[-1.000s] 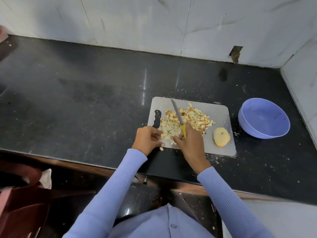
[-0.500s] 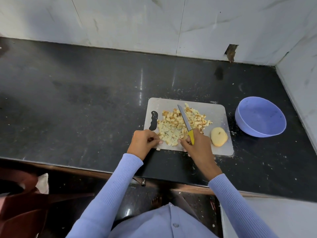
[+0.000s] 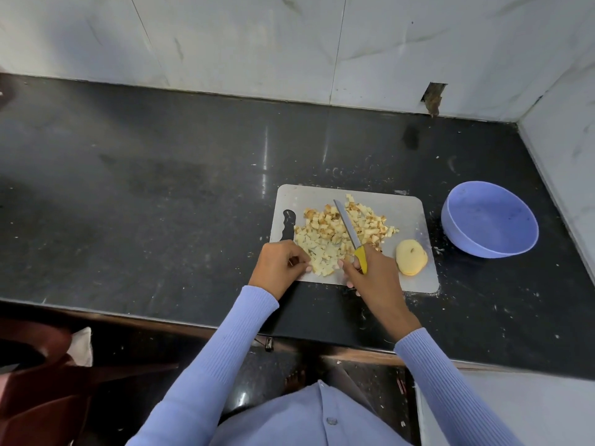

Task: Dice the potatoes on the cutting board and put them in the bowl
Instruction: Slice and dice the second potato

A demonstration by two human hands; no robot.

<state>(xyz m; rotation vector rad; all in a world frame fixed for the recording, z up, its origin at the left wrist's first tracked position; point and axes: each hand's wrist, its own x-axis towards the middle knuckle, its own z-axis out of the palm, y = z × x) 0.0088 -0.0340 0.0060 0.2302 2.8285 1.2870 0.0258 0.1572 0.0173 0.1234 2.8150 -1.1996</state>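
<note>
Right hand [image 3: 370, 272] fingers grip the knife [image 3: 351, 235]; left hand [image 3: 280, 263] fingers curl at the diced potato [image 3: 335, 236].

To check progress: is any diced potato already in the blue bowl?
No, the blue bowl looks empty; the diced potato lies on the cutting board.

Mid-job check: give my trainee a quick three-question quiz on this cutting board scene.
1. True or false: the purple bowl already holds diced potato.
2. Which hand holds the knife?
3. Where on the cutting board does the uncut potato piece lie: A left of the diced pile, B right of it, C under the blade?

Key: 1 false, it looks empty. 2 the right hand. 3 B.
</note>
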